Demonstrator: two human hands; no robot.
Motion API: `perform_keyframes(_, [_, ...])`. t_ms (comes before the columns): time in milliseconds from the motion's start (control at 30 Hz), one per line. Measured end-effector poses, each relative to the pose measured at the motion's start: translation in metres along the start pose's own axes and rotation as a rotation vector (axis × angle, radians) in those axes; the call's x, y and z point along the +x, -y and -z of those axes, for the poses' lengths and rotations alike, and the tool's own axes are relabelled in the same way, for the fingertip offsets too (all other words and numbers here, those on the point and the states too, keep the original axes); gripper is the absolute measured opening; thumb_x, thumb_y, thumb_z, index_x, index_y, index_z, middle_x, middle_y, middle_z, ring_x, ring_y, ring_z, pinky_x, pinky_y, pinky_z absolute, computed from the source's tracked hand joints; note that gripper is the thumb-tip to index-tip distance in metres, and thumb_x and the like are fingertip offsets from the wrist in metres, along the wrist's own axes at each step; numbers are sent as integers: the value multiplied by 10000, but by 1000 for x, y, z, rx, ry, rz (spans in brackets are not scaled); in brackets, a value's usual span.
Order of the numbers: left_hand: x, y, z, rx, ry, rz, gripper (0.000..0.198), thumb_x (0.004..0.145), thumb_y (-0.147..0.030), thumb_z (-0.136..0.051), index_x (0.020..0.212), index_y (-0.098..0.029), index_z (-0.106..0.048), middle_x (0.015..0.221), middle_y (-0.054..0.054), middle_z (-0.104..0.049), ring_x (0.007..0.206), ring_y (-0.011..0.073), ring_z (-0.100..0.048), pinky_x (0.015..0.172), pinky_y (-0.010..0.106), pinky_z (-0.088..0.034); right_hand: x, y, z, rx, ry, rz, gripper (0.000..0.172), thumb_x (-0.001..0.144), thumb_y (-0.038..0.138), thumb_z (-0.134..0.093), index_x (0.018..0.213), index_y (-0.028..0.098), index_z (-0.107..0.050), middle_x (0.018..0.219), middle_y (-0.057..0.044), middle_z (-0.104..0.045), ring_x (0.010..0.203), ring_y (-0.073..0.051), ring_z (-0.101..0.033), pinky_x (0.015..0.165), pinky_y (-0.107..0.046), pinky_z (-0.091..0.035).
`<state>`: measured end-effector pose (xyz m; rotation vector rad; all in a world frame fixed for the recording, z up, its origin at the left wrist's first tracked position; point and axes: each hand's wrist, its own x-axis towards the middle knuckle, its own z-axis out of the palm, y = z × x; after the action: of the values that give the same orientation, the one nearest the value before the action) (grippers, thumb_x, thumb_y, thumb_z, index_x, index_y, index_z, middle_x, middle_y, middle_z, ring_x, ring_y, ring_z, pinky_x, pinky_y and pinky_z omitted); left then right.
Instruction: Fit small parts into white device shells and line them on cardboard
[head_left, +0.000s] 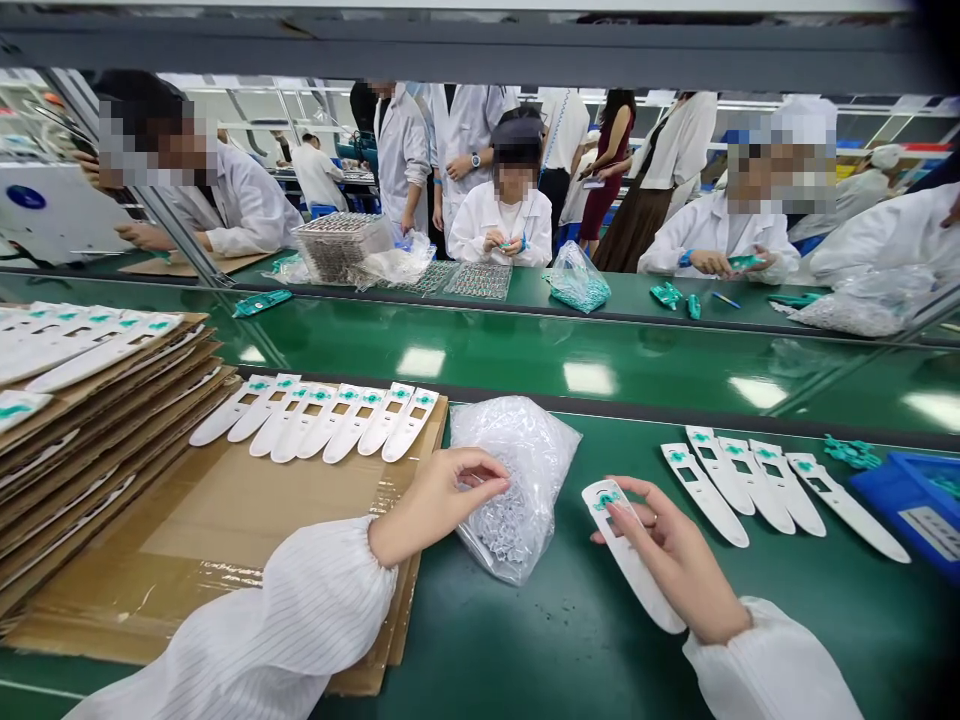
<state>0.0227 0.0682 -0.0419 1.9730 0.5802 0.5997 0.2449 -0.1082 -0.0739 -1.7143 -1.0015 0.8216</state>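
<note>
My right hand (660, 560) grips a long white plastic shell (637, 575) with a green insert near its upper end, tilted above the green table. Over the edge of a clear plastic bag (517, 450) full of small transparent pieces is my left hand (454, 500). Its thumb and fingertips are pinched together, and anything between them is too small to make out. To the right lie several similar white shells (750, 480) with green inserts. More white shells (341, 420) stand in a row along the far edge of a cardboard sheet (225, 540) on my left.
A stack of cardboard layers (97, 430) bearing white shells rises at the left. At the right are a blue bin (911, 510) and loose green parts (851, 452). Beyond the green conveyor strip (495, 345), people in white coats (499, 225) work at another bench.
</note>
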Motion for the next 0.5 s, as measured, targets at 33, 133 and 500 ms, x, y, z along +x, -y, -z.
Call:
perform_keyframes(33, [0, -1, -1, -43, -5, 8, 96, 886, -264, -699, 887, -173, -729, 894, 54, -772, 828, 192, -729, 760, 310, -606, -6, 7, -6, 79, 14, -28, 537, 965, 585, -553, 1353, 213, -535, 865, -56, -785, 882, -271, -760, 810, -382, -575])
perform_keyframes(133, [-4, -11, -3, -141, -13, 28, 113, 864, -264, -725, 901, -166, -682, 852, 50, -758, 783, 183, -740, 739, 298, -623, -18, 26, -24, 270, 83, -63, 533, 940, 549, -631, 1349, 209, -606, 915, -55, -785, 811, -235, -753, 746, -335, -578])
perform_keyframes(500, [-44, -62, -7, -144, -165, -171, 179, 949, -170, -656, 1072, -269, -740, 999, 26, -743, 871, 169, -737, 762, 262, -653, -25, 54, -68, 586, 99, -26, 446, 934, 448, -705, 1313, 238, -601, 863, -45, -797, 712, -187, -743, 633, -268, -592])
